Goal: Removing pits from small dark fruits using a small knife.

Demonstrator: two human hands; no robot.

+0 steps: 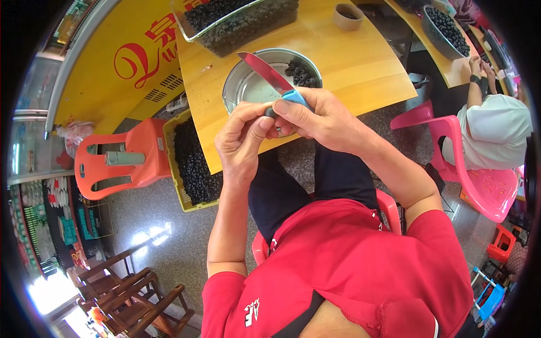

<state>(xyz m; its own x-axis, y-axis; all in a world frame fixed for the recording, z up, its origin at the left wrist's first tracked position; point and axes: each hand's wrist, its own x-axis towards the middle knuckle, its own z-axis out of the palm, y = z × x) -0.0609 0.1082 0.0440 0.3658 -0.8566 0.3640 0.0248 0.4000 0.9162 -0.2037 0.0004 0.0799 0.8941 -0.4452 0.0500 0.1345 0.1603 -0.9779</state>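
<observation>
My right hand (329,121) is closed around the blue handle of a small knife (265,72). Its blade points up and left, over a round metal bowl (235,84). Close against it, my left hand (242,135) pinches a small dark roundish piece (271,112) between thumb and fingers; its exact kind is too small to tell. The fingertips of both hands nearly meet in front of the bowl's near edge. Inside the bowl, a heap of dark, shiny round pieces (301,74) lies at the right side.
On the wooden table (360,62) stand a clear tub (248,28) of dark pieces and a brown cup-like container (347,17). A yellow crate (194,205) and an orange chair (124,158) are to the left. At right, another person (496,127) sits on a pink chair (479,174).
</observation>
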